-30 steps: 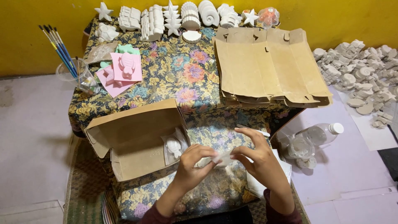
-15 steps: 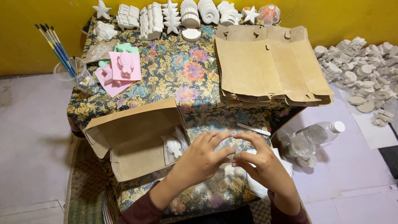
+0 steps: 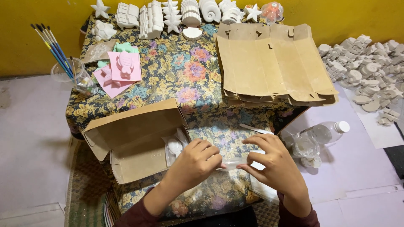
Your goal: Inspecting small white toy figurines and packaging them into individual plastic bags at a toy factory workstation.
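Observation:
My left hand [image 3: 197,160] and my right hand [image 3: 271,162] meet over the near edge of a table with a flowered cloth [image 3: 185,80]. Between their fingertips they pinch a small clear plastic bag [image 3: 232,163]; what is inside it is hidden. Just left of my left hand lies an open brown cardboard box [image 3: 132,138] on its side, with clear-bagged white plaster pieces [image 3: 173,147] at its mouth. A thin white strip [image 3: 256,129] lies on the cloth beyond my right hand.
A stack of flat brown box blanks [image 3: 273,63] lies at the right. White plaster figures [image 3: 168,14] line the far edge. Pink and green moulds [image 3: 120,69], a cup of paintbrushes [image 3: 69,73], a plastic bottle [image 3: 326,132] and a floor pile of plaster pieces [image 3: 370,63] surround it.
Both hands rose slightly, then settled back together near the table's front. The small clear bag stays pinched between them and is now stretched flatter between the fingertips.

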